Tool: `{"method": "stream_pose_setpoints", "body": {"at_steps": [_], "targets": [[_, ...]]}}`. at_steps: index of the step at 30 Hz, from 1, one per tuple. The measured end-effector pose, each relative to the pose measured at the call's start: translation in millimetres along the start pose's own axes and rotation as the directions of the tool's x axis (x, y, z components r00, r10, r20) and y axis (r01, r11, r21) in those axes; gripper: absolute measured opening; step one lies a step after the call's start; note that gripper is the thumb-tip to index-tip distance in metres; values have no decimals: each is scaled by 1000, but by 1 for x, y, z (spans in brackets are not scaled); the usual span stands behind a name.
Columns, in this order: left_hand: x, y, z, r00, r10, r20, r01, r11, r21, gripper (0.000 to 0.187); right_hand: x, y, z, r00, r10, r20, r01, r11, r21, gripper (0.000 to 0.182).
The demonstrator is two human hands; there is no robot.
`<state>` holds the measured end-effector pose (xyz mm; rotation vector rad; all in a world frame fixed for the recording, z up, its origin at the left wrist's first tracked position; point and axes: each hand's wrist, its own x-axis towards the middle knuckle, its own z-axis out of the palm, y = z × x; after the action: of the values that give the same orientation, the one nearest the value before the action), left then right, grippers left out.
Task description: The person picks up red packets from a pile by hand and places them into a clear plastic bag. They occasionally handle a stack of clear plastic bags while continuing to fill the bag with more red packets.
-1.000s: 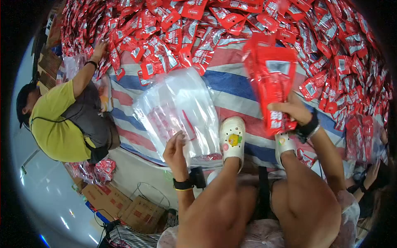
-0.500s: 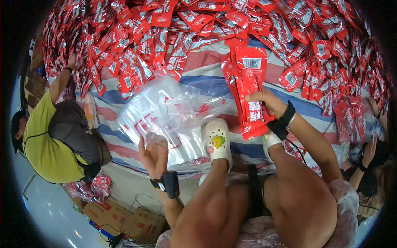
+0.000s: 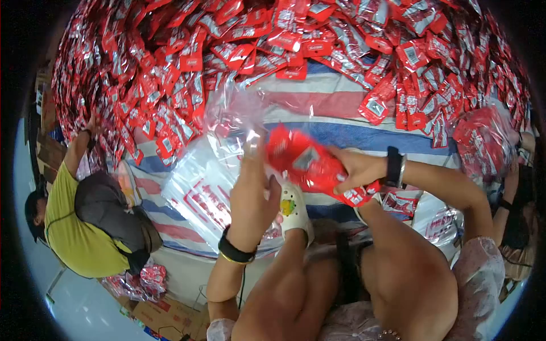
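Observation:
My right hand [image 3: 364, 169] is closed around the lower end of several red packets [image 3: 304, 162], which tilt toward the left and are smeared by motion. Close to their far ends is my left hand [image 3: 253, 190], fingers raised and blurred, gripping a clear plastic bag [image 3: 234, 108]. This bag stands up from the floor sheet, crumpled, with its mouth hard to make out. Beneath it lies a flat stack of clear bags [image 3: 199, 190] with red print, partly covered by my left hand and forearm.
A large heap of red packets [image 3: 239, 54] spreads across the far side of the striped sheet [image 3: 335, 136]. One person in a yellow shirt [image 3: 85, 233] crouches at left; another person's arm [image 3: 506, 190] is at right beside a filled bag [image 3: 483, 139]. Cardboard boxes [image 3: 170, 315] stand lower left.
My left hand has risen from its open, palm-up pose and now has a clear bag lifted. My right hand has swung the red packets from upright to tilted left, toward that bag.

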<state>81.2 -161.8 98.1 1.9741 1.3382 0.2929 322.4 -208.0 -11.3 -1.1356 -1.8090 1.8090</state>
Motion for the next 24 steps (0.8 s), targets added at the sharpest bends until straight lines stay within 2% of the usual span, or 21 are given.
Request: {"method": "stream_pose_setpoints", "body": {"at_steps": [1, 2, 3, 4, 5, 6, 8, 9, 11, 12, 13, 14, 15, 16, 17, 18, 19, 20, 22, 23, 24], "targets": [[-2, 2, 9, 990, 129, 63, -139, 968, 208, 76, -3, 13, 2, 986, 45, 162, -32, 996, -80, 97], [-4, 6, 16, 946, 288, 147, -315, 924, 215, 75, -6, 14, -2, 987, 49, 153, -38, 996, -79, 97], [-8, 11, 22, 872, 431, 232, -477, 855, 205, 74, -8, 13, -7, 986, 14, 169, -20, 999, 30, 90], [-13, 17, 27, 870, 431, 240, -479, 855, 202, 74, -11, 25, -11, 985, -5, 172, -11, 996, 88, 87], [-16, 26, 29, 804, 452, 387, -548, 816, 184, 73, -14, 36, -14, 984, -23, 174, -3, 989, 147, 83], [-18, 33, 32, 717, 463, 520, -614, 773, 158, 72, -15, 56, -23, 986, 130, 101, -157, 927, 340, 68], [-29, 31, 49, 688, 514, 512, -655, 743, 136, 72, -27, 75, -35, 956, 289, 50, -271, 806, 526, 54], [-30, 34, 55, 658, 561, 502, -691, 714, 109, 72, -29, 40, -50, 949, 298, -108, -135, 689, 712, 50], [-26, 50, 65, 645, 605, 467, -695, 719, 29, 73, -12, 26, -46, 897, 344, -277, 50, 544, 837, 46], [-22, 66, 67, 643, 652, 402, -720, 694, 26, 67, 8, 48, -27, 775, 163, -611, 241, 817, 524, 53], [-16, 83, 67, 634, 699, 331, -746, 666, 20, 61, 27, 43, -21, 617, 98, -781, 260, 911, 320, 56], [-8, 98, 64, 627, 713, 315, -754, 656, 16, 57, 46, 38, -16, 425, 27, -905, 188, 975, 118, 60], [-9, 99, 64, 608, 732, 308, -769, 639, 0, 57, 47, 15, -16, 423, 65, -904, 57, 994, 98, 62], [-9, 93, 57, 715, 624, 315, -651, 759, -25, 55, 48, -8, -16, 421, 102, -901, -75, 994, 77, 64], [-5, 85, 48, 823, 508, 252, -509, 858, -67, 60, 36, -28, -15, 601, 83, -795, -198, 979, -48, 68], [4, 76, 34, 944, 313, 108, -296, 944, -147, 65, 27, -32, -12, 639, -80, -765, -55, 987, -149, 64], [12, 71, 22, 998, 37, -59, -54, 947, -318, 71, 18, -34, -9, 654, -232, -720, 91, 969, -230, 60], [17, 69, 7, 968, -167, -188, 54, 868, -494, 77, 0, -48, -27, 736, -298, -608, 313, 946, -85, 47], [24, 72, -20, 930, -270, -252, 35, 744, -667, 81, -40, -47, -63, 790, 152, -594, 143, 896, 420, 34], [19, 60, -22, 933, -202, -299, -39, 767, -641, 81, -44, -1, -75, 542, 131, -830, 228, 928, 296, 28], [11, 58, -22, 916, -212, -341, -23, 820, -572, 81, -48, 26, -101, 306, 133, -943, 53, 986, 156, 31]]}}
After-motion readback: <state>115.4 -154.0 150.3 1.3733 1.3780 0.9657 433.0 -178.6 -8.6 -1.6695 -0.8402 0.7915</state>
